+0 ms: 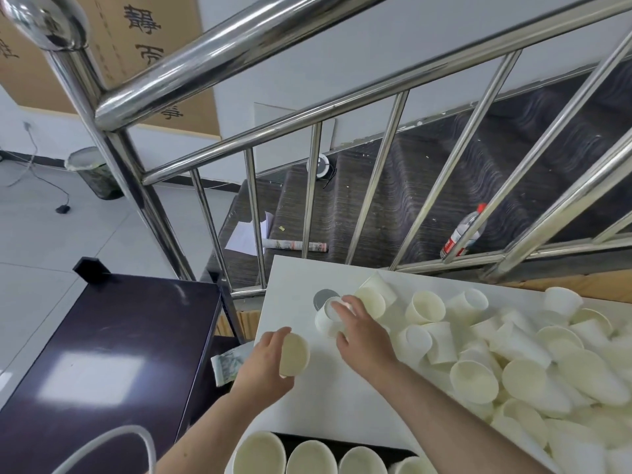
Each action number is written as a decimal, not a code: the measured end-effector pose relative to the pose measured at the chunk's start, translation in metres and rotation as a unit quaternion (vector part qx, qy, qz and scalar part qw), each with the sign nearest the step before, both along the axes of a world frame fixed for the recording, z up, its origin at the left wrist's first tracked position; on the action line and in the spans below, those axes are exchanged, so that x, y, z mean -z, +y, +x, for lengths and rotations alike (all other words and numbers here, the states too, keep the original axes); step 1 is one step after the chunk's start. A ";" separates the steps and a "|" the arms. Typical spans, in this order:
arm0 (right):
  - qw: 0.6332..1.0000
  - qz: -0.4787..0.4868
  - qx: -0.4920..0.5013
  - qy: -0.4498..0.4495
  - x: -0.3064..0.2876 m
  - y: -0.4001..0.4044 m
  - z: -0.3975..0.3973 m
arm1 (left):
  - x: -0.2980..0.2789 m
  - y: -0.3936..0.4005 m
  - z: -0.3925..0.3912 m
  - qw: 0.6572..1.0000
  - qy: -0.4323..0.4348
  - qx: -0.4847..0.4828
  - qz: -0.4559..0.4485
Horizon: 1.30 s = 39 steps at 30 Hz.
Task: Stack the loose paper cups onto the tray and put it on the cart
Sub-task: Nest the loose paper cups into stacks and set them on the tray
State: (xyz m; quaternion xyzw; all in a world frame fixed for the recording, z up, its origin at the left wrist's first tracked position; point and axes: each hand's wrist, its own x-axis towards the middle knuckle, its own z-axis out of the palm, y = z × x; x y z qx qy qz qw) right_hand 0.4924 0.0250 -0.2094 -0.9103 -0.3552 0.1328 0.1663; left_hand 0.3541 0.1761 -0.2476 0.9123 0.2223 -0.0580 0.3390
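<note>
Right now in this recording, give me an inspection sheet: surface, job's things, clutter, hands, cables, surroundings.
Surface: white table, bare on its left part.
Job's things: loose paper cups heaped on the right; black tray with upright cups at the near edge; dark cart to the left.
Clutter: grey disc on the table.
Hands: left hand holds one cup; right hand grips a lying cup.
Cables: black cord on the floor.
Surroundings: steel stair railing, plastic bottle and papers on the steps, waste bin.
</note>
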 end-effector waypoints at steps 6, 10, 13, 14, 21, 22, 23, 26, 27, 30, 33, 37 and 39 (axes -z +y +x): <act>0.992 -0.121 -0.003 0.022 0.003 0.022 0.020 | -0.005 0.002 -0.003 1.000 0.003 0.020 -0.008; 0.995 -0.098 0.011 0.031 0.009 0.021 0.018 | -0.010 0.000 -0.001 1.000 -0.002 0.018 0.011; 0.996 -0.076 0.016 0.042 0.010 0.017 0.014 | -0.011 -0.001 0.002 1.000 -0.007 0.013 0.021; 0.997 -0.067 0.018 0.045 0.010 0.016 0.013 | -0.012 -0.002 0.003 1.000 -0.012 0.009 0.023; 0.939 0.237 0.204 0.143 -0.005 0.000 0.002 | -0.024 -0.011 0.021 0.996 -0.085 -0.037 -0.011; 0.910 0.271 0.241 0.202 -0.008 -0.003 0.000 | -0.028 -0.015 0.024 0.994 -0.097 -0.042 -0.025; 0.879 0.294 0.270 0.260 -0.012 -0.006 -0.001 | -0.031 -0.018 0.027 0.993 -0.108 -0.044 -0.034; 0.801 0.328 0.315 0.388 -0.021 -0.011 -0.005 | -0.035 -0.027 0.033 0.987 -0.138 -0.040 -0.071; 0.785 0.330 0.324 0.412 -0.024 -0.015 -0.007 | -0.037 -0.030 0.035 0.985 -0.144 -0.038 -0.088; 0.800 0.300 0.329 0.403 -0.021 -0.023 -0.009 | -0.039 -0.035 0.035 0.984 -0.154 -0.026 -0.081; 0.874 0.272 0.290 0.280 -0.018 -0.032 -0.014 | -0.038 -0.036 0.035 0.988 -0.155 0.018 -0.019; 0.905 0.238 0.215 0.280 -0.022 -0.032 -0.021 | -0.037 -0.042 0.039 0.985 -0.135 0.086 0.063; 0.920 0.208 0.209 0.258 -0.019 -0.032 -0.022 | -0.037 -0.046 0.039 0.984 -0.110 0.109 0.094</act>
